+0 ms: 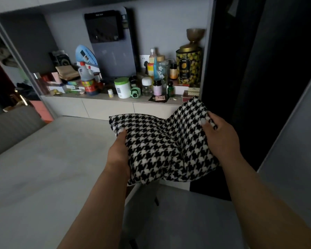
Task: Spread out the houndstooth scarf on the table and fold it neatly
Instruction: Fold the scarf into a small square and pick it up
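The broad pale grey table (43, 159) fills the view from nine o'clock round to six, its top bare and its right edge running just under the cloth. Behind it, at twelve o'clock, a long shelf (101, 97) is crowded with bottles, jars and boxes, with a tall yellow-and-black lemon-print tin (188, 66) at its one o'clock end.

The black-and-white houndstooth woven scarf (162, 148) sits right of centre, at about three o'clock of the table, bunched and sagging between the two hands. It appears to be held up over the table's right edge, its lower hem hanging past that edge; whether any part rests on the top is hard to tell.

The left hand (119, 155) is closed on the scarf's left side, thumb on top and fingers hidden under the cloth. The right hand (221, 139) grips the right side higher up, thumb pressed onto the pattern.

The step in hand looks like the spreading, and folding has not begun. To do it well, the hands would likely carry the cloth towards nine o'clock, onto the open top, then draw apart until the slack in the middle goes taut. Laying one end down first and smoothing outward should keep creases out, and matching hems squarely should make the later folds line up.
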Motion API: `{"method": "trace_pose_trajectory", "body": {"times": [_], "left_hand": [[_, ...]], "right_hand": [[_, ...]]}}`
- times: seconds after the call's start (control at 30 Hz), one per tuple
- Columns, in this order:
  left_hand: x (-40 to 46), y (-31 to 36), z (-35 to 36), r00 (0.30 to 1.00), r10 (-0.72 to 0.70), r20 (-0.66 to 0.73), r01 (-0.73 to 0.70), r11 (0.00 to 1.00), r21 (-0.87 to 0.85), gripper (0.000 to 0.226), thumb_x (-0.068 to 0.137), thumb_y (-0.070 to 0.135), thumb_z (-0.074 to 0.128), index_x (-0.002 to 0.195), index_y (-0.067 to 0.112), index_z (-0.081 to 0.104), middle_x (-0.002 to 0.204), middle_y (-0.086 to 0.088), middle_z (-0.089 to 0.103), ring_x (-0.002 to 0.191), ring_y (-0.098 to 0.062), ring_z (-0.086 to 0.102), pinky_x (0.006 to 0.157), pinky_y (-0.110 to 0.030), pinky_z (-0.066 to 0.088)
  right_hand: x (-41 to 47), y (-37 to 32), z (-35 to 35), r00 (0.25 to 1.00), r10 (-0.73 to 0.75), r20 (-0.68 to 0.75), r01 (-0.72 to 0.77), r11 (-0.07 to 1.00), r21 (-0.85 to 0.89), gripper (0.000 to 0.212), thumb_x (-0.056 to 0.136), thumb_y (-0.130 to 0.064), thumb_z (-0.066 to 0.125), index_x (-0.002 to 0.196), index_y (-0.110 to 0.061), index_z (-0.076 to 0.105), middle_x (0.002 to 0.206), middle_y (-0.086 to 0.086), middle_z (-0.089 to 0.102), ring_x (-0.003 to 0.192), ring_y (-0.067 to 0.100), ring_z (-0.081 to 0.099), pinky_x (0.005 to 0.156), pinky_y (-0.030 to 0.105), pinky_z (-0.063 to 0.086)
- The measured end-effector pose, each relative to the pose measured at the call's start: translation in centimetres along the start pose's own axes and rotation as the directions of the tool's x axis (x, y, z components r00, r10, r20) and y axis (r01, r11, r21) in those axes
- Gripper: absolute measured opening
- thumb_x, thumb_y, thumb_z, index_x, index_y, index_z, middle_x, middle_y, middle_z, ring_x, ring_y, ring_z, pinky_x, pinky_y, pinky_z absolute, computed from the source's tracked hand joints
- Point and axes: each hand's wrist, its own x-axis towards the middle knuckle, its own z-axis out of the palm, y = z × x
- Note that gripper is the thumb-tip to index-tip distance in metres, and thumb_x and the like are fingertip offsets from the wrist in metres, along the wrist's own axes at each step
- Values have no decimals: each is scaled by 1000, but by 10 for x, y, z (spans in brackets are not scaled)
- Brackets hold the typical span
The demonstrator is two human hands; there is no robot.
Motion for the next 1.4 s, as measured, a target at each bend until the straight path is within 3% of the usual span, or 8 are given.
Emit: {"method": "trace_pose_trajectory", "body": {"times": [0.43,0.7,0.8,0.93,1.03,1.23,1.33,1.4], "left_hand": [[132,50,22,973,92,-210,-104,993,-49,52,84,52,61,119,14,62,105,-14,73,91,-35,71,85,-50,54],[221,94,-4,947,111,-300,-106,994,34,46,80,48,64,112,14,65,99,-14,74,88,-34,71,82,-47,55],[252,108,-16,930,105,-352,-76,993,95,53,71,48,69,110,13,66,100,-15,73,88,-36,71,85,-52,54],[292,120,-31,912,76,-403,4,981,195,53,64,39,65,108,10,66,98,-17,72,90,-39,69,88,-60,51],[316,123,-39,895,62,-442,71,958,276,47,64,34,65,103,8,67,97,-20,72,89,-39,69,88,-60,50],[367,131,-57,889,158,-430,130,813,567,27,81,26,74,96,5,68,87,-19,69,77,-34,67,80,-44,56],[396,142,-62,880,299,-369,94,651,753,24,85,31,71,87,7,66,96,-21,69,88,-36,66,87,-45,54],[417,150,-62,861,385,-333,81,543,836,28,90,31,64,99,5,63,105,-20,65,101,-37,61,90,-41,49]], "right_hand": [[157,-7,107,979,-51,195,55,998,-13,48,97,-43,42,143,-26,42,142,0,49,126,20,48,99,29,38],[211,-10,199,904,-89,417,65,995,71,44,101,-32,36,144,-42,30,141,-1,49,105,20,59,70,25,41],[224,-6,232,853,-93,514,72,996,61,36,100,-26,35,131,-41,48,122,3,62,69,11,54,56,24,38],[240,4,271,748,-52,662,67,998,3,30,101,-25,36,119,-27,60,119,3,61,98,16,57,79,28,43],[249,11,294,662,-7,750,79,995,-60,31,102,-23,35,123,-20,59,126,3,59,105,18,55,78,26,41],[259,24,338,539,68,840,97,985,-142,37,100,-10,33,127,-22,55,102,3,60,58,3,36,50,17,27],[261,20,350,481,93,872,81,985,-150,38,101,-13,33,134,-23,50,131,8,53,92,14,55,69,17,38],[261,16,354,362,137,922,27,987,-157,39,102,-19,36,140,-23,43,125,9,56,94,19,57,74,21,46]]}}
